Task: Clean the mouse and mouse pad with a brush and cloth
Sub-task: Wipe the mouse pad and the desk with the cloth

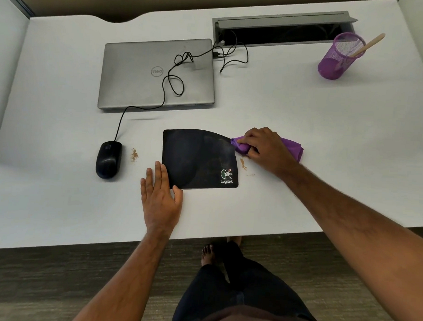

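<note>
Currently, the right hand (259, 148) grips a bunched purple cloth (291, 146) at the right edge of the flat black fabric mouse pad (198, 157), which lies in the centre of the frame on the white desk (304, 111); the cloth's leading fold touches the pad's upper right corner. The left hand (159, 192) lies flat with straight fingers, pressing the pad's lower left corner to the desk. The black corded mouse (108, 162) sits at centre left, well apart from the pad, its thin black cable (170, 78) looping over the closed grey laptop (158, 73) above. The wooden-handled brush (365, 45) stands in the purple mesh cup (338, 56) at upper right, unused at this moment. Hazards: two small patches of brown crumbs (134, 154) lie on the desk, one between mouse and pad, one just beside the pad's right edge under the right hand. A wiping stroke that begins off the pad is likely to drag the right-hand debris back onto the fabric. A stroke toward the left may push dust into the other patch or toward the mouse. If the left hand lifts, the thin pad may slide or buckle under the cloth. A wide sweep risks scattering crumbs off the desk edge at the bottom.
</note>
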{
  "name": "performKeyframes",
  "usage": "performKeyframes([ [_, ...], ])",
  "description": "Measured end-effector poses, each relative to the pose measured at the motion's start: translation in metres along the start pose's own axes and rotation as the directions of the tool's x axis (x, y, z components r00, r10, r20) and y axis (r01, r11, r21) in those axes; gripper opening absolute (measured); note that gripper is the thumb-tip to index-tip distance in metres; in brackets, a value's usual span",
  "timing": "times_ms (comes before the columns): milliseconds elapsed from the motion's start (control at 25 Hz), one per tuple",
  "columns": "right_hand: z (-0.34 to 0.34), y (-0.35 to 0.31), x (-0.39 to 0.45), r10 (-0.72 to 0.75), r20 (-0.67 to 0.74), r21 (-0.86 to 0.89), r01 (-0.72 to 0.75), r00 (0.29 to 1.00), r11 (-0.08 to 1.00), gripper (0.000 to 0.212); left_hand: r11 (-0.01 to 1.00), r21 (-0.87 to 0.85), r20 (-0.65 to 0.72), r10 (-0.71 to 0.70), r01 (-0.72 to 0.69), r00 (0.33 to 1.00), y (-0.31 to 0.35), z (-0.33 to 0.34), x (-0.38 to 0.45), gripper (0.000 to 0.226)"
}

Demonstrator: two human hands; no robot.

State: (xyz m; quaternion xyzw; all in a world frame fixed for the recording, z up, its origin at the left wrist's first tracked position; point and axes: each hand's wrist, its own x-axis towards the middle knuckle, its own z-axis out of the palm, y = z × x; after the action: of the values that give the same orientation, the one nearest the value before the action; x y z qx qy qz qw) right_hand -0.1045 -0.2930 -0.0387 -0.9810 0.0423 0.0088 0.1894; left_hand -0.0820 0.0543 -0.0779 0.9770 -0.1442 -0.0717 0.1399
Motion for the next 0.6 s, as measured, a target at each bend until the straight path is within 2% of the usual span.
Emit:
performKeyframes([
  [160,-0.002,0.0,-0.014,0.056,-0.005,-0.004,-0.056,0.998,0.998,0.032,1.0,-0.025,0.014,0.003,-0.002,1.0,0.0,-0.001,0.0,0.073],
  [320,-0.009,-0.008,-0.008,0.075,0.065,-0.015,-0.074,0.995,0.997,0.038,0.999,-0.033,0.02,0.014,-0.013,1.0,-0.002,-0.002,0.0,0.073],
  [600,-0.008,-0.014,-0.002,0.046,0.151,-0.081,-0.034,0.987,0.996,0.044,0.999,-0.036,0.021,0.021,-0.02,1.0,-0.004,0.001,0.001,0.073],
])
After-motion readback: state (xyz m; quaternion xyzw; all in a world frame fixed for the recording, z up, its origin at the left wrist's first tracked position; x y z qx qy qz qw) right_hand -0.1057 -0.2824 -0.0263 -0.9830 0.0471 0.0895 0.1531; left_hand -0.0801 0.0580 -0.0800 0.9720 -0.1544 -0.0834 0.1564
